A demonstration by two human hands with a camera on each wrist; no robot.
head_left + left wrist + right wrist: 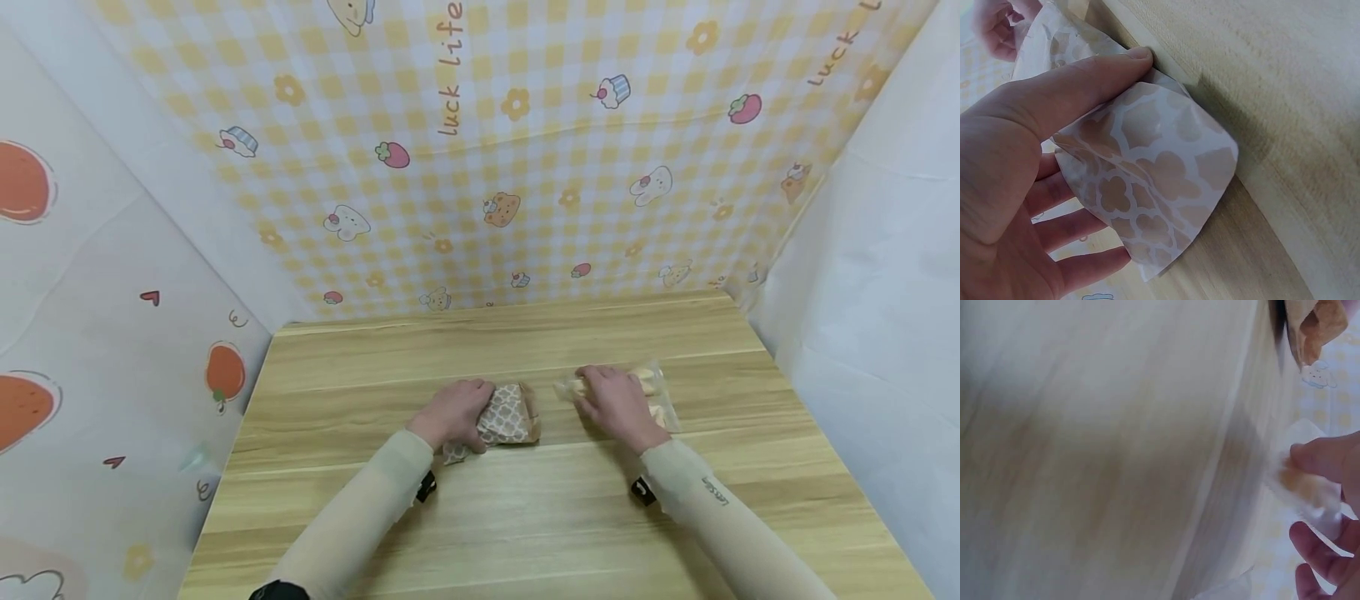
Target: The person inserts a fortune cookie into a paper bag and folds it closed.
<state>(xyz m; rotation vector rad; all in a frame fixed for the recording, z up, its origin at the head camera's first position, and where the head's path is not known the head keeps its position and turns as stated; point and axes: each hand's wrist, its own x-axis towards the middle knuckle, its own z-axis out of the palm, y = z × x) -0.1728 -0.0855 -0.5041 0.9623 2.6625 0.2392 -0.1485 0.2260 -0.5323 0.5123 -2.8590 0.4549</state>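
A pale wood-grained tabletop (510,525) fills the lower part of the head view, its planks running from left edge to right edge and its near edge out of sight. Behind its far edge rises a yellow-and-white checked backdrop (555,175) printed with flowers, strawberries, cupcakes and the words "luck life". A white left wall (97,275) with orange-red fruit and small hearts meets the far-left corner; a plain white right wall (862,275) meets the far-right corner. Two forearms in cream sleeves (341,525) reach in. Near the tabletop's middle, the left hand (453,414) grasps a brown-and-white patterned paper bag (507,415), thumb on one face, fingers behind. To its right, nearer the right edge, the right hand (621,408) pinches a clear plastic packet (657,390) of pale yellow pieces (657,415). Bag and packet lie apart.
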